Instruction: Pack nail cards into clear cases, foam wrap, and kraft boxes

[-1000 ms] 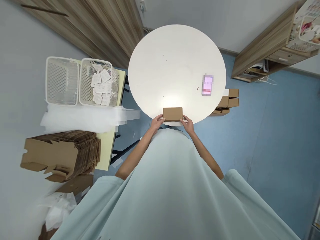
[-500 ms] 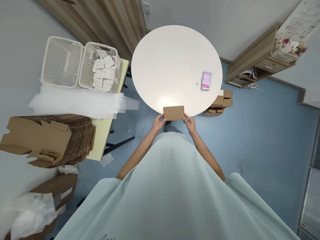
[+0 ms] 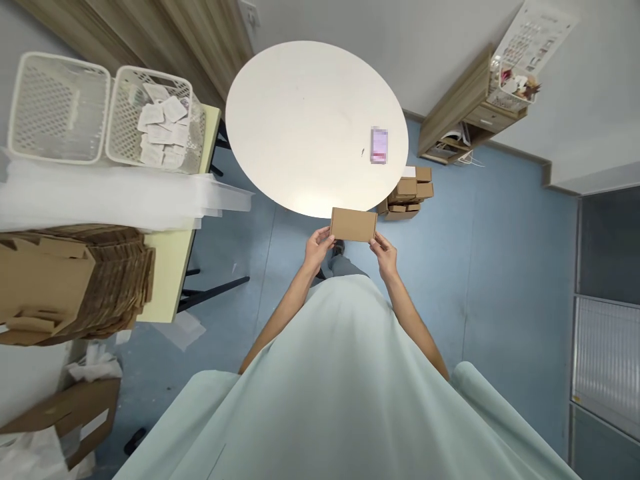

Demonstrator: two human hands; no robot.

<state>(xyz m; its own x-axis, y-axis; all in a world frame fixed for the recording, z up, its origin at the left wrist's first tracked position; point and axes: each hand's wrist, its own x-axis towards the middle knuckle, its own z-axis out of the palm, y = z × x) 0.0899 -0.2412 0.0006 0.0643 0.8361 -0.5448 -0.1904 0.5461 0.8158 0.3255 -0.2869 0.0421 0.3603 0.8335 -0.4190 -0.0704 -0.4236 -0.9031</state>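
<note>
A small brown cardboard box (image 3: 353,225), closed and flat, is held in front of my body near the rim of the round white table (image 3: 310,127). My left hand (image 3: 319,248) grips its left end between thumb and fingers. At the opposite end, my right hand (image 3: 384,253) pinches the box the same way. A flat purple-and-pink item (image 3: 379,145), blurred by pixelation, lies on the right side of the table.
Brown boxes (image 3: 407,190) are stacked on the floor right of the table. On the left, a yellow table (image 3: 173,270) bears folded cardboard (image 3: 110,280), white sheets (image 3: 100,193) and a basket (image 3: 197,137) of white packets. A wooden cabinet (image 3: 460,107) stands at the back right.
My view has turned toward the right, so the tables and floor boxes shift left. Both hands still hold the box, now slightly tilted and past the table's edge.
</note>
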